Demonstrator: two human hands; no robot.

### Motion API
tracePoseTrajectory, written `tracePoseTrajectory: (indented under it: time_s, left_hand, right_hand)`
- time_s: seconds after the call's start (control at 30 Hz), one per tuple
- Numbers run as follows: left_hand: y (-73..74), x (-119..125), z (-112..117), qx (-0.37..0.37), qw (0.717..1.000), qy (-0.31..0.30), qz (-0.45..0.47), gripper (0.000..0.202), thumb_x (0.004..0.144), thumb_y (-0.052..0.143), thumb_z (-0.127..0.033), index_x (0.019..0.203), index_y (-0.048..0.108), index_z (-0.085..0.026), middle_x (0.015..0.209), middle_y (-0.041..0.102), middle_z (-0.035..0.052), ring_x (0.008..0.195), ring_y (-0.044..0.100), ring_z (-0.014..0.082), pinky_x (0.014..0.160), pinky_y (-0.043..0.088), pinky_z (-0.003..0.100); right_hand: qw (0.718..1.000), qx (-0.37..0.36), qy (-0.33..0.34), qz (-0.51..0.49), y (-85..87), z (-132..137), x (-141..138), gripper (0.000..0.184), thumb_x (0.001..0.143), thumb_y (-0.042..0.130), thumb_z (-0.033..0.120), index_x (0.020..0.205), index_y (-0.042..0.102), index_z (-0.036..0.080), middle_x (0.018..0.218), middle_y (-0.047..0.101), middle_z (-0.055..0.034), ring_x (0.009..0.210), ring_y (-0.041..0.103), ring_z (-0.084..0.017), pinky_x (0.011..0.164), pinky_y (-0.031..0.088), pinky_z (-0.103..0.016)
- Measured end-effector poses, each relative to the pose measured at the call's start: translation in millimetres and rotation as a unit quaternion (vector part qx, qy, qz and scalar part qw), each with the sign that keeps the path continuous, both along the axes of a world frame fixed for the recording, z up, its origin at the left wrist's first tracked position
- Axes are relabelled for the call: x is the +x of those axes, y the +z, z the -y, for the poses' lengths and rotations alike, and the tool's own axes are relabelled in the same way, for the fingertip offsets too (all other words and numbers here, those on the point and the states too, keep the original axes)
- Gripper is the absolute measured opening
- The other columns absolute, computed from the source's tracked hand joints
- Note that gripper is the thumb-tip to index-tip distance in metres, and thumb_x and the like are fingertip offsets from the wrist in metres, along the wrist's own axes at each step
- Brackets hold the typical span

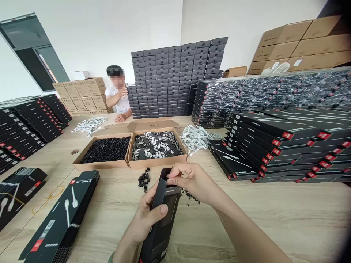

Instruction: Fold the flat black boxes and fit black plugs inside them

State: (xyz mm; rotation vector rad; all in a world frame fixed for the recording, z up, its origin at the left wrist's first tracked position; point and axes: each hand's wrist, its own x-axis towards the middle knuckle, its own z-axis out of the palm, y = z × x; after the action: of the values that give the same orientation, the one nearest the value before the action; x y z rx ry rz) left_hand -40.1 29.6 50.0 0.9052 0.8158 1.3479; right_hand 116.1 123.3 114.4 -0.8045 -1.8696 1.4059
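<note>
My left hand (145,219) grips a slim black product box (167,215), which stands tilted upward with its top end toward the table's middle. My right hand (192,180) reaches across, its fingertips pinching at the box's top end. Whether they hold a small piece there is hidden. Just beyond the hands lies a small heap of black plastic pieces (144,179), and more are scattered (190,197) beside my right hand. An open cardboard box of the same black pieces (102,151) stands ahead, next to a cardboard box of black-and-white packets (156,145).
White bundled cables (196,138) lie on the wooden table (246,219), with more (89,125) farther left. Stacks of black boxes (263,146) fill the right and left sides. A seated co-worker (117,95) faces me across the table. Taller black stacks and cartons stand behind.
</note>
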Motion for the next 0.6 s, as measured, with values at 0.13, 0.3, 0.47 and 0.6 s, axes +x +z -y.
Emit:
tracePoseTrajectory:
  time_s: [0.13, 0.3, 0.47, 0.6]
  left_hand:
    - [3.8, 0, -2, 0.011, 1.0, -0.009, 0.003, 0.057, 0.073, 0.075, -0.037, 0.128, 0.063, -0.024, 0.121, 0.07, 0.008, 0.12, 0.057, 0.0362, 0.099, 0.045, 0.043]
    - [-6.7, -1, -7, -0.005, 0.998, 0.008, 0.065, 0.052, 0.073, 0.075, -0.035, 0.123, 0.066, -0.023, 0.117, 0.072, 0.0075, 0.118, 0.059, 0.0347, 0.103, 0.043, 0.044]
    - [-15.6, -1, -10, -0.014, 0.994, 0.012, 0.104, 0.053, 0.072, 0.075, -0.036, 0.123, 0.065, -0.023, 0.115, 0.073, 0.0087, 0.118, 0.059, 0.0341, 0.104, 0.042, 0.046]
    - [-8.7, 0, -7, -0.006, 0.996, -0.012, 0.085, 0.058, 0.069, 0.077, -0.04, 0.123, 0.065, -0.022, 0.116, 0.073, 0.0096, 0.112, 0.063, 0.0336, 0.101, 0.044, 0.045]
  right_hand:
    - [0.997, 0.073, -0.017, 0.03, -5.3, -1, -4, 0.012, 0.081, 0.063, 0.023, 0.069, 0.067, 0.022, 0.074, 0.07, 0.0, 0.072, 0.065, -0.019, 0.068, 0.049, -0.03]
    - [0.983, 0.17, -0.037, 0.066, -7.4, -6, -3, 0.014, 0.082, 0.064, 0.019, 0.072, 0.072, 0.024, 0.077, 0.073, -0.0006, 0.077, 0.064, -0.02, 0.075, 0.047, -0.033]
    - [0.986, 0.157, -0.01, 0.059, -2.2, -7, 0, 0.014, 0.085, 0.061, 0.02, 0.087, 0.075, 0.024, 0.091, 0.073, -0.0033, 0.087, 0.065, -0.02, 0.08, 0.048, -0.034]
    - [0.985, 0.141, -0.088, 0.04, -5.7, -7, -5, 0.015, 0.077, 0.067, 0.015, 0.091, 0.066, 0.022, 0.096, 0.064, -0.0022, 0.093, 0.059, -0.019, 0.082, 0.046, -0.033]
